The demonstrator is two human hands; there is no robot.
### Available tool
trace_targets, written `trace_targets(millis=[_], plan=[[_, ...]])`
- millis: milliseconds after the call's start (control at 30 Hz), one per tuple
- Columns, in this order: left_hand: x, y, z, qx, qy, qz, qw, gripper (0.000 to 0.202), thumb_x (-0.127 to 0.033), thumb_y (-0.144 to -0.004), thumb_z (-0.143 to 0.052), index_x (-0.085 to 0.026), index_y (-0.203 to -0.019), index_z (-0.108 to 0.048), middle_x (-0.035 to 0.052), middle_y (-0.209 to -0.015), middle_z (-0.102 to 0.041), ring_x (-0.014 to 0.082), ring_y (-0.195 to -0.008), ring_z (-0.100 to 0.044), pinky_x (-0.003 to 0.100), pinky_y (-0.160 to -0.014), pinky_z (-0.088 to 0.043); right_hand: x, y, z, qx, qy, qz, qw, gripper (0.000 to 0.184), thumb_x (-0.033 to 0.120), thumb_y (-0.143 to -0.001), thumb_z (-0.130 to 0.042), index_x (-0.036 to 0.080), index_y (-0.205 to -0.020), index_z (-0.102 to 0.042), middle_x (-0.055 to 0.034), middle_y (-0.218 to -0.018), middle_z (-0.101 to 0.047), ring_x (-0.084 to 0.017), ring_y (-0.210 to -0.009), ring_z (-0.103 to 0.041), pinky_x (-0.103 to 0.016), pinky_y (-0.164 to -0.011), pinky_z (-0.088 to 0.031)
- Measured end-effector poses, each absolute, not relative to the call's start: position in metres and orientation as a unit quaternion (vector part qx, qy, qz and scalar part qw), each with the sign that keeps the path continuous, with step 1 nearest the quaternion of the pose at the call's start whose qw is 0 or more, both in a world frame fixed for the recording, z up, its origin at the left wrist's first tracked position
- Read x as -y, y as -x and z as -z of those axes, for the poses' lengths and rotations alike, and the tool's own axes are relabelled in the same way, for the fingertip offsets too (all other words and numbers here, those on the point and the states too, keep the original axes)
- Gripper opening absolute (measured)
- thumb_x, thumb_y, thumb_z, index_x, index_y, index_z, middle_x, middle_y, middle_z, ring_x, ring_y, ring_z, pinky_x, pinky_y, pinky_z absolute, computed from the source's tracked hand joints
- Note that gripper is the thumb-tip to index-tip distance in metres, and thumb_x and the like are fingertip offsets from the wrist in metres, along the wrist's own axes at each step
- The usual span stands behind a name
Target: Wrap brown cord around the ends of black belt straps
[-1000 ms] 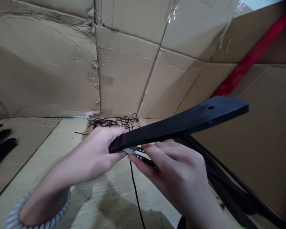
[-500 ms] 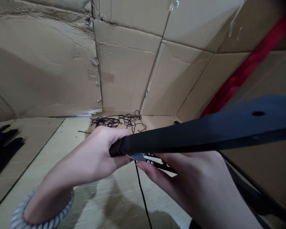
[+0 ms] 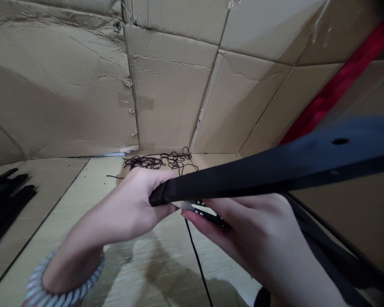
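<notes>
My left hand (image 3: 137, 204) is closed around the cord-wrapped end of a long black bar (image 3: 243, 172), which slants up to the right and has a hole in its wide part. Dark cord is wound in a tight band (image 3: 158, 194) at that end. Below the bar, my right hand (image 3: 259, 234) pinches a pair of thread snips (image 3: 205, 209). The snips' blades point left, close to the wrapped end and my left fingertips. From there a black cord (image 3: 196, 256) runs down toward me. The bar hides part of my right fingers.
A tangle of dark cord (image 3: 147, 162) lies at the back of the pale work surface (image 3: 121, 273), against a cardboard wall (image 3: 166, 94). Several black pieces (image 3: 9, 200) lie at the left. A red strip (image 3: 339, 85) runs along the right wall, with more black pieces (image 3: 336, 256) below.
The snips' handles have been squeezed closer together, and the blades sit slightly higher and further left. The bar's wide part has tilted up a little. My left hand keeps its grip.
</notes>
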State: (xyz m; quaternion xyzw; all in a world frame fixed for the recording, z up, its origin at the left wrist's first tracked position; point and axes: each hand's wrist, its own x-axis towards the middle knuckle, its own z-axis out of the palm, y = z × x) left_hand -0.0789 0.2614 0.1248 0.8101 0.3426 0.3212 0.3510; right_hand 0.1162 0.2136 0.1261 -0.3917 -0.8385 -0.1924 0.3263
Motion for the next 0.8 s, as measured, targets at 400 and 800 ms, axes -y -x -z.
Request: trace_targets(millis=[400,800], plan=[[-0.272,0.089,-0.126,-0.394,-0.773,-0.36,0.344,0.022,-0.029,-0.083,-0.063,-0.018,-0.067,-0.053,-0.0061,-0.06,-0.046,0.0086,-0.055,-0.041,0.021,-0.049,-0.031,-0.212,-0.127,-0.135,0.816,0.418,0.223,0.332,0.042,0.033,-0.096,-0.052,0.018,-0.057,-0.055,0.0034,-0.046,-0.044,-0.008,-0.04,-0.038,-0.026,-0.044,-0.026],[-0.266,0.083,-0.124,-0.362,-0.798,-0.346,0.336,0.016,-0.022,-0.078,-0.059,-0.018,-0.065,-0.051,-0.0064,-0.061,-0.044,0.0082,-0.056,-0.041,0.018,-0.049,-0.032,-0.214,-0.113,-0.124,0.824,0.421,0.182,0.332,0.027,0.038,-0.092,-0.059,0.016,-0.078,-0.067,0.0023,-0.056,-0.059,-0.011,-0.051,-0.054,-0.026,-0.052,-0.033]])
